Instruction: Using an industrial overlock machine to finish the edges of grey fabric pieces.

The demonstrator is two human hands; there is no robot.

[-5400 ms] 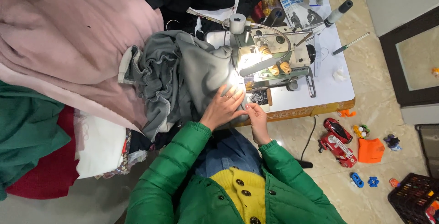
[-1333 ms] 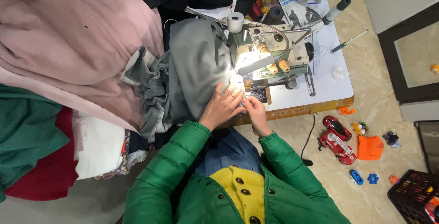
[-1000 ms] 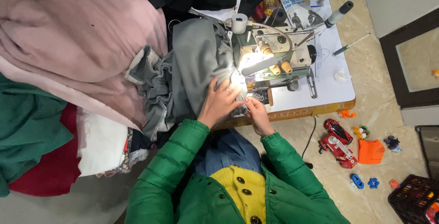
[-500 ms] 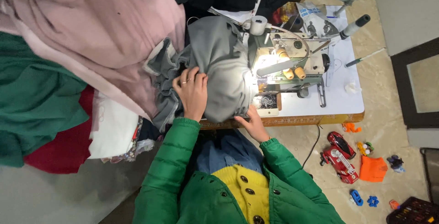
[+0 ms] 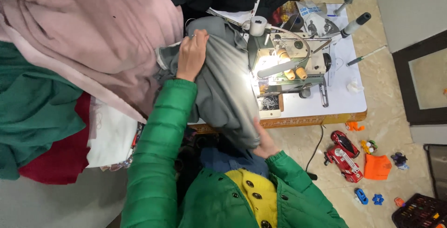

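Grey garment [image 5: 223,83] lies on table [image 5: 344,102] beside sewing machine [image 5: 284,63], lower edge hanging off; left hand [image 5: 192,53] grips its top, right hand [image 5: 264,142] pinches the bottom; hands well apart; repositioning step, I think; next needs edge fed under needle.

One sewing machine [image 5: 286,65], one grey garment [image 5: 223,88], two red toy cars [image 5: 344,156], two hands [image 5: 192,55]
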